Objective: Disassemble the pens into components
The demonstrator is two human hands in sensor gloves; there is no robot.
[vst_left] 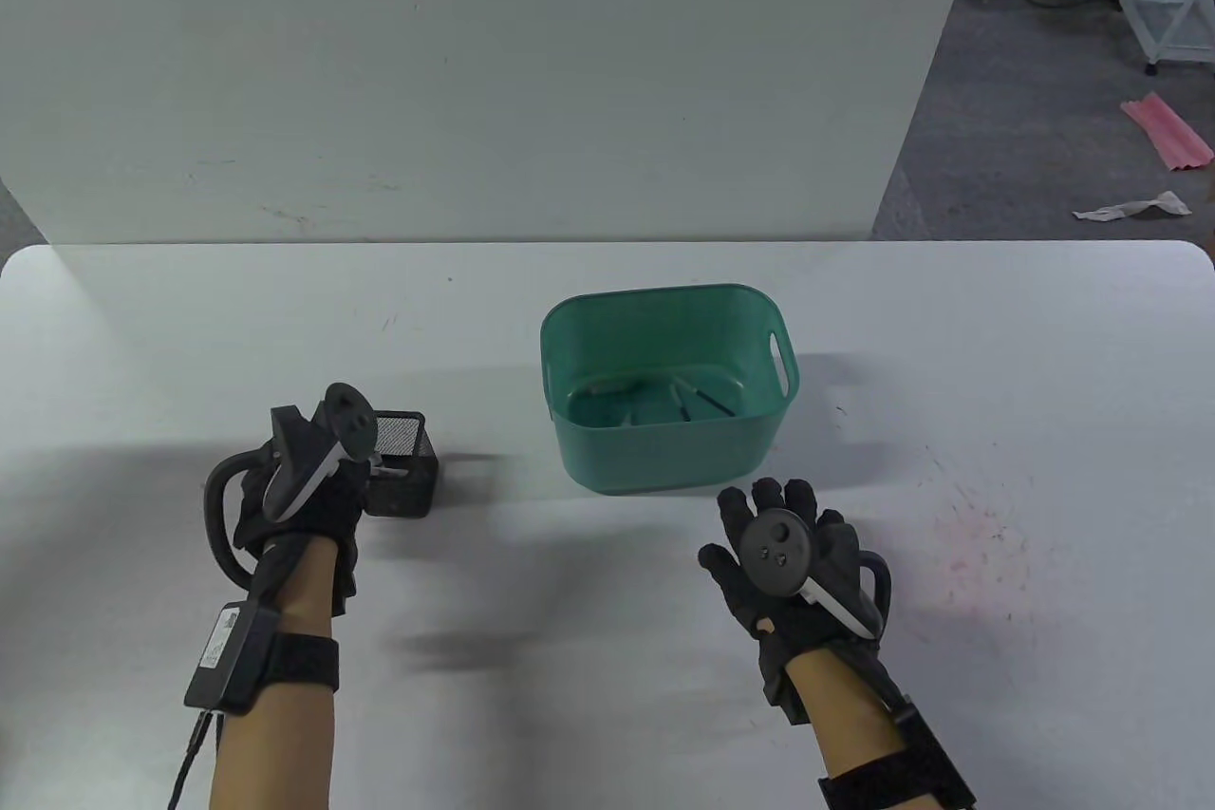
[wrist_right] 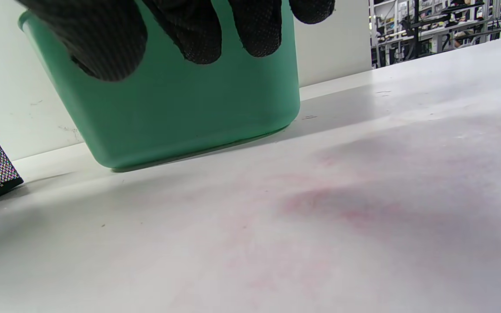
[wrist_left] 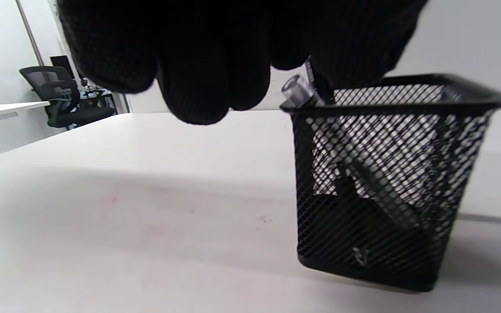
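**Table view: left hand at the pen cup, right hand waiting by the bin**

Table view showed the left hand (vst_left: 304, 492) over the near-left side of a black mesh cup (vst_left: 403, 463), which stood on the white table (vst_left: 607, 706) left of a green bin (vst_left: 669, 387). From the left wrist view a pen (wrist_left: 302, 93) leaned inside the cup, its clear end poking above the rim just beside the gloved fingers (wrist_left: 198, 78). Whether those fingers pinched it I could not tell; they hung curled at the rim and hid the contact. The cup likely sat on that side so the left hand could draw pens without crossing over.

The right hand (vst_left: 788, 554) lay flat on the table just near of the bin, fingers spread and holding nothing, seemingly waiting to take the pen's other end for pulling apart. Inside the bin lay a few thin dark pieces (vst_left: 702, 402), apparently pen parts, which suggested it served as the drop place between both hands.
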